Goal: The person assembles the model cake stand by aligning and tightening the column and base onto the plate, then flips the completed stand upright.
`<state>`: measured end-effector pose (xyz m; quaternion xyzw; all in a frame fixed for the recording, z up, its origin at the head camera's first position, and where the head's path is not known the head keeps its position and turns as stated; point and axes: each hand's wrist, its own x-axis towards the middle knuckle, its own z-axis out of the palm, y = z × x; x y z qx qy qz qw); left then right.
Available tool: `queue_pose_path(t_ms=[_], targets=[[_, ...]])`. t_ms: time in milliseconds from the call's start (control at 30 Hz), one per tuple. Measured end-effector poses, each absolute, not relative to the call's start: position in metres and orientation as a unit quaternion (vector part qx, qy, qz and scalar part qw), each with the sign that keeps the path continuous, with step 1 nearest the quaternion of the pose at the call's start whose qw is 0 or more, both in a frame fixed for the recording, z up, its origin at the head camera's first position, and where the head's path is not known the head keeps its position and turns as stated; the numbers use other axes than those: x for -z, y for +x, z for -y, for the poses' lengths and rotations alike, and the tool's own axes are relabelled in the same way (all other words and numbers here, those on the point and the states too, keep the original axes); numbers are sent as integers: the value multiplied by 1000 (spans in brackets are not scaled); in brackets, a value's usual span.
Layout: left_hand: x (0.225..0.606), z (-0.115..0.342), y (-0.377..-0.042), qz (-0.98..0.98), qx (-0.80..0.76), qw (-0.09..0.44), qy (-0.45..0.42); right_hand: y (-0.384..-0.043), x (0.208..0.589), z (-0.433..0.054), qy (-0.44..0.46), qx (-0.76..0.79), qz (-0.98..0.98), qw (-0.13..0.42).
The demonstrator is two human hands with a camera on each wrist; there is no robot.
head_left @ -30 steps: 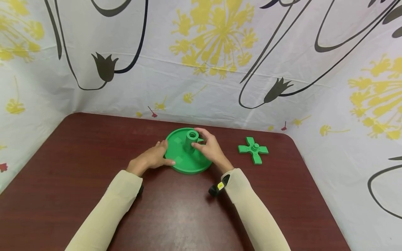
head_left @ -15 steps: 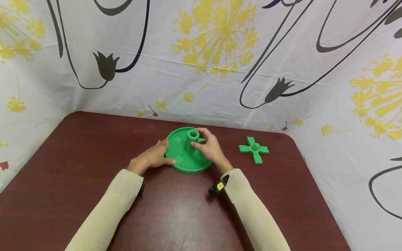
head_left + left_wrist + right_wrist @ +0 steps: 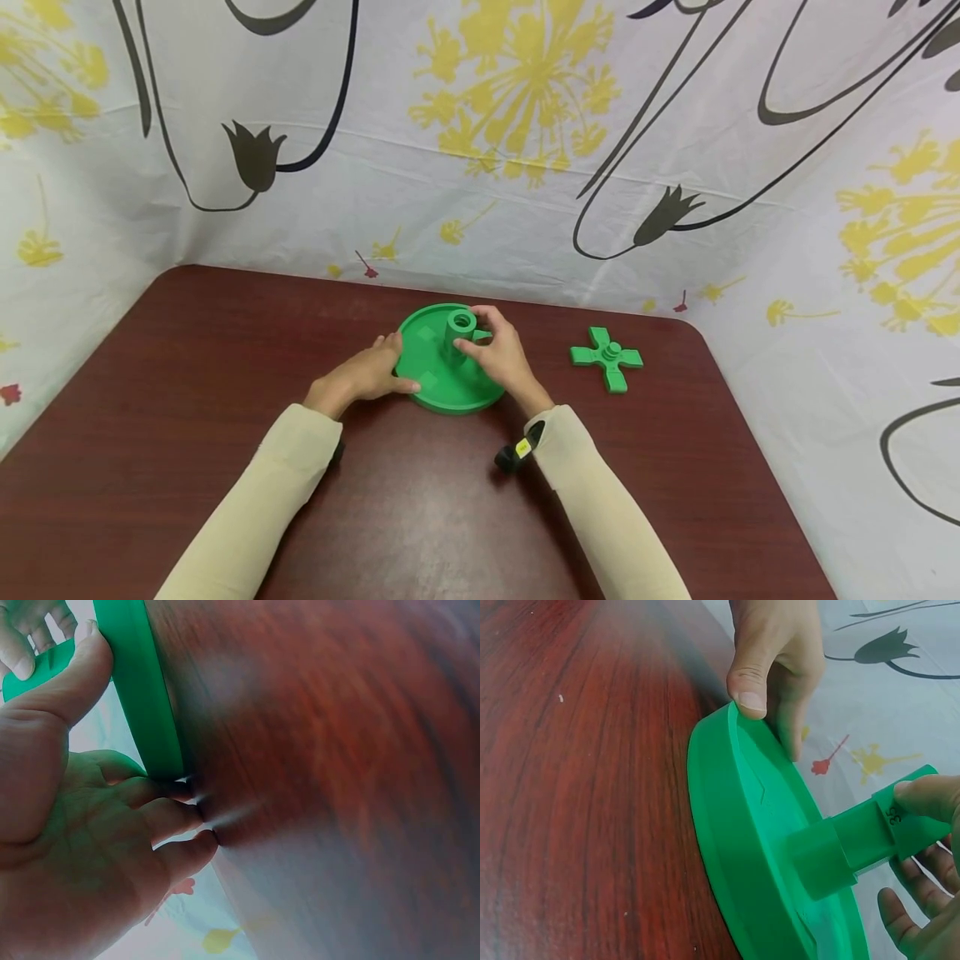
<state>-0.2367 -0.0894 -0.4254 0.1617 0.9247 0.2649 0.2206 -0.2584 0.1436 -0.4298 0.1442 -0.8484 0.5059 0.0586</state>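
A round green tray (image 3: 422,354) with a raised rim lies on the table, and a green post (image 3: 817,859) stands up from its middle. On top of the post sits a hollow green collar (image 3: 460,323) with a pointed tab and small black marking. My right hand (image 3: 504,354) pinches this collar between thumb and fingers. At the tray's left side, my left hand (image 3: 366,372) holds the rim, thumb over the edge and fingers along the outer wall. In the left wrist view the fingertips meet the tabletop. The collar's inner seat on the post is hidden.
A flat green cross-shaped piece (image 3: 609,358) with a stepped knob lies on the dark red table (image 3: 420,517), right of the tray. Behind and beside the table hangs a white patterned cloth (image 3: 390,192).
Both hands keep their places on the tray and collar. The right wrist has shifted very slightly; the cross-shaped piece stays put.
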Motion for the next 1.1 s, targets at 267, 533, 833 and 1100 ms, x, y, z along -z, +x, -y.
queue_pose_path(t_ms=[267,533,833,1100], targets=[[426,88,-237,-923,-267,224,162,-258,424,-148,162,-495,853,11],[425,89,-237,-923,-269,222,163,-262,421,-151,202,-526,826,8],[424,89,-237,-924,-264,222,165,-261,422,-150,180,-514,839,16],[424,89,-238,-924,-263,222,163,-262,424,-149,168,-495,851,39]])
